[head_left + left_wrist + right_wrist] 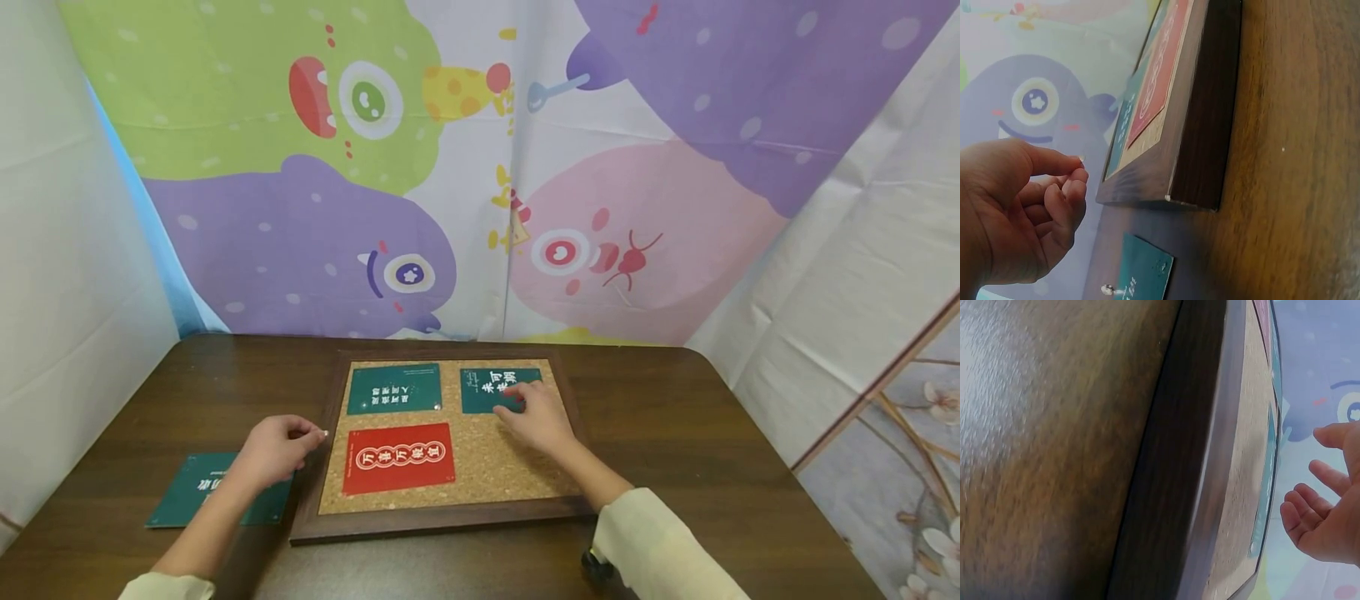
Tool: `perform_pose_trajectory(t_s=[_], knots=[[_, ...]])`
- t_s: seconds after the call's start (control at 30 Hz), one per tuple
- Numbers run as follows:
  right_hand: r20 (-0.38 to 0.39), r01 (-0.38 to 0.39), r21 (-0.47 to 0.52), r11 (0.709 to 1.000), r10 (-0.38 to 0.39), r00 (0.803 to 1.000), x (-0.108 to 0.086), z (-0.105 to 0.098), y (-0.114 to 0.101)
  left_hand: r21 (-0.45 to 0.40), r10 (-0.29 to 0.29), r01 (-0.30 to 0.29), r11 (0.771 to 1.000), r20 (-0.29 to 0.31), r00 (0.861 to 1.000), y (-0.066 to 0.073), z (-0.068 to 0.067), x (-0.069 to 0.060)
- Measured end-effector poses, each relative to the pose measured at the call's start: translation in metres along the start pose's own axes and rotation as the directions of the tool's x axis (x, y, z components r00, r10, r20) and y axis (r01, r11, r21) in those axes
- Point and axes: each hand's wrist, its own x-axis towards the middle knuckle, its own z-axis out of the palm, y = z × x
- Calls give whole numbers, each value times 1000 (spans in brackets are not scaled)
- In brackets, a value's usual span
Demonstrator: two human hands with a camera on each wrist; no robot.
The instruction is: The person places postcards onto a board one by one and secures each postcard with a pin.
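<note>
My left hand point(276, 452) is by the left edge of a framed cork board point(495, 467). Between its thumb and forefinger it pinches a tiny whitish pin point(1082, 160), mostly hidden by the fingertips. My right hand point(538, 417) is over the lower right part of a green card point(480, 392) on the board, thumb and forefinger apart, nothing seen between them. Another green card point(397, 387) lies at the board's far left. Below it is a red card point(397, 477) with white lettering. One more green card point(174, 496) rests on the table under my left forearm.
The dark wooden table point(667, 467) carries the board. A small silvery thing point(1108, 289) shows beside the loose green card in the left wrist view. A black object point(596, 567) is under the right sleeve. A cartoon-printed curtain point(480, 292) hangs behind the table.
</note>
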Motion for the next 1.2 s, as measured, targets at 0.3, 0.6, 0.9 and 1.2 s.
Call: perform_pose_trajectory(t_s=[0.3,0.6,0.9,1.2], knots=[[45,13,26,1000,-14,999,-1,9,-9,-19,11,-11,1000,0,1000,4,7,1],[61,78,54,995,-81,995,-2,20,-21,-26,24,-24,999,5,1000,8,14,3],[146,109,86,990,-121,982,-6,28,-37,-47,23,-22,999,13,1000,11,21,6],[206,114,27,993,-117,972,-10,38,-48,-60,1,1,998,30,1000,13,27,7]])
